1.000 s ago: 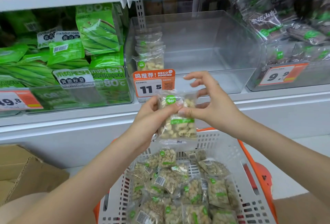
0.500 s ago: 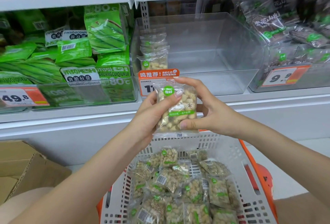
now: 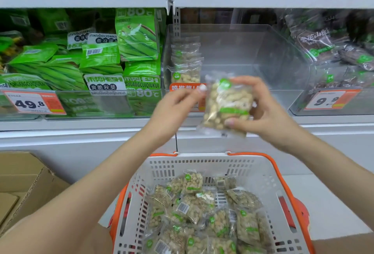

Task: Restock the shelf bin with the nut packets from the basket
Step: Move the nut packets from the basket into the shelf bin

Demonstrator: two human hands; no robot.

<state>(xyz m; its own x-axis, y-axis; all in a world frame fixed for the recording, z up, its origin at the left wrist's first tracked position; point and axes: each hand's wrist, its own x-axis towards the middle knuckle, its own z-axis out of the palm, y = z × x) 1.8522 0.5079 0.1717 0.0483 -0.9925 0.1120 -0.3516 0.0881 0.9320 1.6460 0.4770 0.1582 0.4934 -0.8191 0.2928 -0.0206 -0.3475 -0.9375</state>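
Observation:
A clear nut packet [image 3: 226, 104] with green labels hangs in front of the shelf edge, gripped by my right hand [image 3: 263, 112] with the thumb low and the fingers over its top. My left hand [image 3: 174, 112] is just left of the packet, its fingertips by the packet's upper left edge; whether they touch is unclear. Behind them stands the clear shelf bin [image 3: 263, 55], with a few nut packets [image 3: 186, 65] upright at its left end. Below, the white basket [image 3: 202, 164] with orange handles holds several more nut packets [image 3: 204, 217].
Green snack bags [image 3: 101, 61] fill the bin on the left, dark packets [image 3: 332, 51] the bin on the right. Price tags [image 3: 34, 103] hang on the bin fronts. A cardboard box [image 3: 24, 183] sits at the lower left. A shelf board [image 3: 263, 0] runs above the bin.
The packet has risen and shifted right toward the bin. My left hand has drawn back from its face to its left edge, while my right hand keeps hold.

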